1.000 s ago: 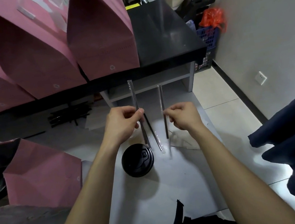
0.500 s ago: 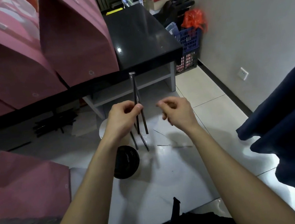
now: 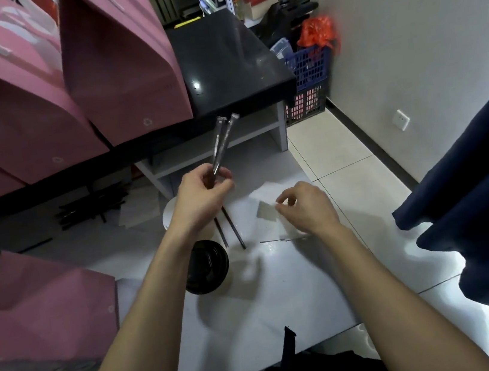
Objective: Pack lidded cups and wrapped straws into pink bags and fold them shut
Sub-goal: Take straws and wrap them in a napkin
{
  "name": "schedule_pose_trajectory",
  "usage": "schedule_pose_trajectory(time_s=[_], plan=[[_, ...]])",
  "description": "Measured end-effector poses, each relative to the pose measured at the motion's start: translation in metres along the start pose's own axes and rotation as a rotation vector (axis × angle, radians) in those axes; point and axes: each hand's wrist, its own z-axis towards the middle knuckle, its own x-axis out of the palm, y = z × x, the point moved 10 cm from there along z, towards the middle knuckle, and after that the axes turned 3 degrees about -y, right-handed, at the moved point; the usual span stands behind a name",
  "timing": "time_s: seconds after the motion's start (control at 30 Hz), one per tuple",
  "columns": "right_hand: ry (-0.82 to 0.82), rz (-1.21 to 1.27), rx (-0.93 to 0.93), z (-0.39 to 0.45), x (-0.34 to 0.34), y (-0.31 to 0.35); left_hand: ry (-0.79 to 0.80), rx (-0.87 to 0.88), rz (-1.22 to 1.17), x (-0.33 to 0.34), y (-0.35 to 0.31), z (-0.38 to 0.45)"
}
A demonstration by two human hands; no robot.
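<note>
My left hand (image 3: 204,195) pinches two wrapped straws (image 3: 221,139) that stand upright, their tops crossing in front of the black counter's edge and their lower ends showing below the hand. My right hand (image 3: 306,208) hovers to the right, fingers curled, holding nothing that I can see, above white paper slips (image 3: 267,210) on the white surface. A cup with a black lid (image 3: 206,267) stands under my left forearm. A pink bag (image 3: 41,311) sits at the lower left. Folded pink bags (image 3: 122,64) stand on the black counter (image 3: 230,71).
A second white-rimmed cup (image 3: 169,216) sits behind my left hand. A pile of dark wrapped straws (image 3: 92,205) lies on the shelf under the counter. A blue crate (image 3: 310,81) with an orange bag stands by the wall. Dark blue cloth (image 3: 480,215) hangs at right.
The straw from my right hand has passed to my left, which now holds both together. My right hand has dropped lower and to the right, away from the straws. The view shifted right.
</note>
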Motion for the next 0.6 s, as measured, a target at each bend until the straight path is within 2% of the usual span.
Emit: schedule_pose_trajectory(time_s=[0.13, 0.23, 0.3, 0.37, 0.43, 0.53, 0.6], plan=[[-0.116, 0.127, -0.120, 0.004, -0.042, 0.024, 0.107, 0.137, 0.191, 0.015, -0.013, 0.003], [-0.158, 0.260, -0.199, 0.003, -0.064, 0.044, 0.154, 0.210, 0.249, 0.033, -0.023, 0.008], [-0.183, 0.363, -0.222, 0.003, -0.071, 0.049, 0.104, 0.212, 0.214, 0.032, -0.023, 0.014], [-0.242, 0.436, -0.151, 0.003, -0.075, 0.036, -0.014, 0.198, 0.143, 0.019, -0.019, 0.020], [-0.253, 0.368, -0.067, 0.002, -0.069, 0.013, -0.124, 0.178, 0.075, 0.003, -0.012, 0.023], [-0.085, 0.092, -0.011, -0.005, -0.031, -0.015, -0.180, 0.172, 0.019, -0.008, -0.006, 0.024], [-0.023, 0.002, 0.107, -0.013, -0.012, -0.038, -0.193, 0.184, 0.002, -0.010, -0.004, 0.023]])
